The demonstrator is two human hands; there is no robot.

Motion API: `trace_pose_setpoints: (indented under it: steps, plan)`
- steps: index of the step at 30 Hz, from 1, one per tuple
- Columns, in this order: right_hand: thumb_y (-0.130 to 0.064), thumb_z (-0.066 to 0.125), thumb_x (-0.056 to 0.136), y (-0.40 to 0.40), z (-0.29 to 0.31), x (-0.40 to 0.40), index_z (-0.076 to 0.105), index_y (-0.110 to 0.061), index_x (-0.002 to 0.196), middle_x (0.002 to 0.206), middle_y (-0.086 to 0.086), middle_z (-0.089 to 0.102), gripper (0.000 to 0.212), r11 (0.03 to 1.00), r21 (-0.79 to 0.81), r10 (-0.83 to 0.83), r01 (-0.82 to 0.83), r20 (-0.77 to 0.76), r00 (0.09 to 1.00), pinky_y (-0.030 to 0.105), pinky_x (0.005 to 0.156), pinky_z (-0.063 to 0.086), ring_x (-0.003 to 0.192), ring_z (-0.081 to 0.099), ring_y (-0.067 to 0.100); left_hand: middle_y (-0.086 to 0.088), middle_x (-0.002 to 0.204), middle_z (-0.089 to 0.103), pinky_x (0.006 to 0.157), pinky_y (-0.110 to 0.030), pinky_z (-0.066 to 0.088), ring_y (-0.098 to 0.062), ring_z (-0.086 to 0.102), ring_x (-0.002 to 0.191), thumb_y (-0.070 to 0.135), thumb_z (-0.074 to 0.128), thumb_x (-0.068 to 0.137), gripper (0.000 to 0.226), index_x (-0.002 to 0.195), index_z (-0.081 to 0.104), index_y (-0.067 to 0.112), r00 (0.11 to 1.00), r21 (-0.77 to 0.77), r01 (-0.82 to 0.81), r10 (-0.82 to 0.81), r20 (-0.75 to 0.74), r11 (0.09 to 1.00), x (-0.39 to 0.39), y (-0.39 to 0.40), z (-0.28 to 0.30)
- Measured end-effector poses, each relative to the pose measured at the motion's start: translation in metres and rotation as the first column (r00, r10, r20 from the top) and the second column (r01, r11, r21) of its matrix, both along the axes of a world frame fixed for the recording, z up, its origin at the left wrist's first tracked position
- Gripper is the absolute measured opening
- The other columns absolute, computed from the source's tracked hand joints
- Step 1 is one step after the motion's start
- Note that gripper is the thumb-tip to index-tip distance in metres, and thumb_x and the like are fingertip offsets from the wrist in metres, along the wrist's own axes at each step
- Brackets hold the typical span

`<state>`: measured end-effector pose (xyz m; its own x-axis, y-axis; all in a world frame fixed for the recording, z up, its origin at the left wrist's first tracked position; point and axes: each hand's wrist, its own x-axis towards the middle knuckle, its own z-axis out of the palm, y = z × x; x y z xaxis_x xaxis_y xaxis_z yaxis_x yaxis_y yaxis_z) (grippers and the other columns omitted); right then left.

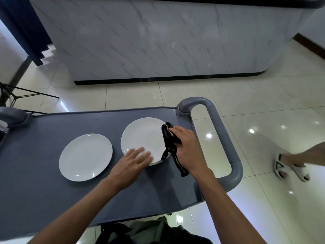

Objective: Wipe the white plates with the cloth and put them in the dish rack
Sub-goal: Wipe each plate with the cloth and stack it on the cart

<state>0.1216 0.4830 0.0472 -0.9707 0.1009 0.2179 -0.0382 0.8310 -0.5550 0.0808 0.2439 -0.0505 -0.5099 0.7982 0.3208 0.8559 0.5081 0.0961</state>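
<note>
Two hands: left hand [132, 162] flat on plate [140, 136]; right hand [186, 147] grip clamped on cloth [169, 141].

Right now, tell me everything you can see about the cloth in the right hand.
The cloth is black with yellow-green trim, soft and crumpled. The right hand grips its bunched middle at the right rim of the stacked white plates. One end pokes out beyond the fingers, while narrow strips hang toward the camera onto the grey cart top.
</note>
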Motion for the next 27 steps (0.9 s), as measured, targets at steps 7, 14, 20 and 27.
trace_pose_setpoints:
  steps: [7, 14, 20, 27]
  plan:
    - [0.011, 0.055, 0.087, -0.021, 0.004, -0.007, 0.062, -0.009, 0.132, 0.130, 0.003, 0.062, 0.050, 1.000, -0.014, 0.007, -0.007, 0.007, 1.000, 0.019, 0.103, 0.035, 0.120, 0.050, 0.022, 0.000, 0.102, 0.068, 0.085, -0.036, 0.052, -0.030, 0.063, 0.105, 0.011, 0.063, 0.093, 0.007, 0.091, 0.070, 0.012, 0.999, 0.199, -0.004, -0.004, 0.039, 0.980, 0.002, -0.005, 0.013]
    - [0.007, 0.058, 0.084, -0.069, 0.019, -0.018, 0.064, -0.010, 0.129, 0.130, 0.003, 0.062, 0.049, 0.994, -0.090, 0.058, -0.061, -0.036, 0.998, 0.016, 0.104, 0.034, 0.119, 0.053, 0.024, 0.000, 0.087, 0.065, 0.065, -0.037, 0.047, -0.026, 0.060, 0.088, 0.017, 0.066, 0.092, 0.011, 0.081, 0.068, 0.013, 0.985, 0.284, -0.168, 0.152, 0.077, 0.944, -0.004, -0.053, 0.014]
    - [0.006, 0.062, 0.083, -0.143, 0.021, -0.036, 0.064, -0.012, 0.129, 0.130, 0.001, 0.063, 0.050, 0.974, -0.108, 0.203, -0.201, 0.008, 0.979, 0.003, 0.100, 0.026, 0.117, 0.053, 0.021, 0.004, 0.084, 0.065, 0.061, -0.035, 0.048, -0.022, 0.060, 0.084, 0.020, 0.061, 0.094, 0.017, 0.081, 0.070, 0.014, 0.912, 0.281, -0.403, 0.355, 0.206, 0.871, -0.008, -0.121, 0.005]
    - [0.007, 0.062, 0.082, -0.234, -0.005, -0.067, 0.064, -0.012, 0.130, 0.132, 0.001, 0.061, 0.052, 0.925, -0.152, 0.364, -0.347, 0.102, 0.926, 0.017, 0.102, 0.036, 0.116, 0.053, 0.023, 0.007, 0.100, 0.072, 0.082, -0.037, 0.052, -0.018, 0.063, 0.097, 0.016, 0.070, 0.090, 0.010, 0.098, 0.076, 0.020, 0.424, 0.161, -0.884, 0.609, 0.670, 0.438, -0.017, -0.206, -0.013]
